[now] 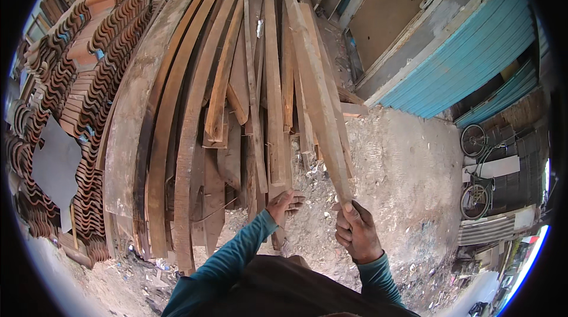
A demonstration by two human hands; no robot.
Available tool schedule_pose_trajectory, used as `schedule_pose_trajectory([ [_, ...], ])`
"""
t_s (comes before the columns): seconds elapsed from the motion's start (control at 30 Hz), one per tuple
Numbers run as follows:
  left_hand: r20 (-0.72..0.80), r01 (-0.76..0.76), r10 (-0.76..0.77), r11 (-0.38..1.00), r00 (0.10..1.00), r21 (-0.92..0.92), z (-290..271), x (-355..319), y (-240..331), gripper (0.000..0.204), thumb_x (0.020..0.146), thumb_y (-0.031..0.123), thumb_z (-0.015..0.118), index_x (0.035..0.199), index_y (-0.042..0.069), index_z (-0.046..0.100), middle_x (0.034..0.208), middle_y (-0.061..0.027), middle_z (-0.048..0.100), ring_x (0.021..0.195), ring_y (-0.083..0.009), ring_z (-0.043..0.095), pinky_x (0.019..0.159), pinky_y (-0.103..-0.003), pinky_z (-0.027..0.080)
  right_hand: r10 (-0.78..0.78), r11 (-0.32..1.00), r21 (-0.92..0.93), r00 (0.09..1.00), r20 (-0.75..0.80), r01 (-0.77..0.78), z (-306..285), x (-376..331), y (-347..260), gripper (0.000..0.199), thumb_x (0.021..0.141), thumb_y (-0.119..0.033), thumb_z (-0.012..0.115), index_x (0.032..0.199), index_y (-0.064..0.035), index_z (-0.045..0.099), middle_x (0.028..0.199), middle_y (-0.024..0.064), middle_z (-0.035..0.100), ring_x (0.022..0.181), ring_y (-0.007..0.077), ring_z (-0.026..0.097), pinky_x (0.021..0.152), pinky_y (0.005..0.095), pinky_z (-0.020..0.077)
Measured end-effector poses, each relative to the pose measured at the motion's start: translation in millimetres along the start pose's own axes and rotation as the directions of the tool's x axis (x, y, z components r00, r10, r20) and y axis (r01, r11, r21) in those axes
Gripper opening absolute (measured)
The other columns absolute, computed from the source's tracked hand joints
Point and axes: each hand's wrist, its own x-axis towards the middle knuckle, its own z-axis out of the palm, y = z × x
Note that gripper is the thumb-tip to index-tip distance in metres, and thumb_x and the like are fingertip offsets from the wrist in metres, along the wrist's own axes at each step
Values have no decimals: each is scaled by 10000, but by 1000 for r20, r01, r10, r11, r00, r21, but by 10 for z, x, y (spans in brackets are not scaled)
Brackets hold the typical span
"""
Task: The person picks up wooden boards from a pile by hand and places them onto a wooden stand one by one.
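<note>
My right hand point(358, 233) is closed around the near end of a long wooden beam point(319, 101), thumb on top. The beam slants away to the far middle, its far part over other timber. My left hand point(284, 205) has its fingers stretched out toward the right. It is beside the near end of another wooden beam point(274, 116); whether it touches that beam I cannot tell. Both hands are low in the middle, in teal sleeves. A stack of long boards and beams point(189, 157) of uneven lengths lies left of my left hand.
Rows of stacked clay roof tiles point(106, 39) stand at the left, with a flat grey shape point(56, 166) against them. Blue corrugated sheeting point(467, 44) borders the right side. A bicycle point(478, 169) is farther right. Debris point(148, 275) litters the dirt floor point(402, 169).
</note>
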Motion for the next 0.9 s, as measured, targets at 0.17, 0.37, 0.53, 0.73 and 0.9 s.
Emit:
schedule_pose_trajectory([
  [0.17,212,10,117,856,970,-516,967,-161,543,823,857,676,381,1355,21,359,1328,-201,451,1164,-288,490,989,-432,374,21,998,-68,990,138,-11,-81,-344,818,299,956,-307,477,887,-22,417,659,3,387,488,75,368,442,242,362],
  [0.37,122,80,-7,791,993,-607,987,-361,-3,620,778,548,658,1120,47,528,813,-13,560,673,-117,548,590,-245,482,-55,893,-399,930,365,209,-785,-610,1369,342,955,-321,480,924,18,511,707,62,530,557,120,534,514,260,442],
  [0.53,-40,17,-36,917,999,-398,965,-810,494,540,806,589,597,885,57,561,697,-21,528,598,-114,518,547,-235,457,-136,871,-398,920,369,288,-1400,-882,1680,374,942,-336,516,1004,30,563,711,52,563,595,106,558,554,247,459],
  [0.73,165,172,-90,786,982,-594,1402,-2078,622,448,841,513,605,883,70,553,780,-21,507,621,-84,502,522,-201,433,-93,884,-401,932,350,239,-1742,-1223,1813,386,928,-366,534,909,17,580,658,27,545,577,95,529,545,259,444],
  [0.9,-405,96,-159,981,900,-170,1483,-2959,-297,347,821,395,673,885,94,514,710,-45,496,576,-157,483,500,-270,412,-40,890,-411,931,363,198,-1688,-1320,1960,394,915,-375,547,874,15,571,655,28,537,575,93,513,533,259,425],
])
